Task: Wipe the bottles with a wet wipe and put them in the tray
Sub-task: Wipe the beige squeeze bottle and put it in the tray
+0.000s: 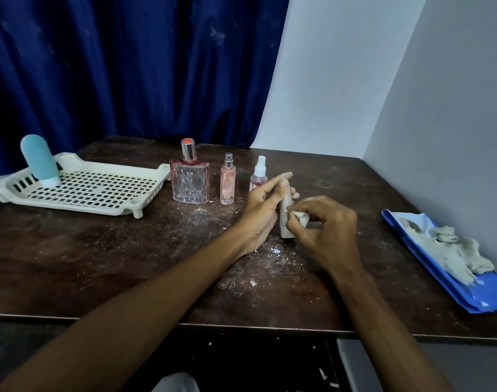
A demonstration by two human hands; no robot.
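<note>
My left hand (260, 206) holds a small pale bottle (285, 229) upright at the middle of the table. My right hand (326, 226) pinches a crumpled white wet wipe (301, 217) against the bottle's side. Behind them stand three bottles in a row: a square clear perfume bottle with a red-topped cap (189, 178), a slim pink spray bottle (228, 181) and a small pink spray bottle with a white nozzle (258, 175), partly hidden by my left fingers. A cream slotted tray (100, 198) sits at the left, and a teal bottle (41, 161) stands in its far left corner.
A blue wet-wipe pack (467, 290) lies along the table's right side with used, greyish wipes (448, 250) piled on it. White crumbs are scattered over the dark wooden table (100, 264). A blue curtain hangs behind; a white wall borders the right.
</note>
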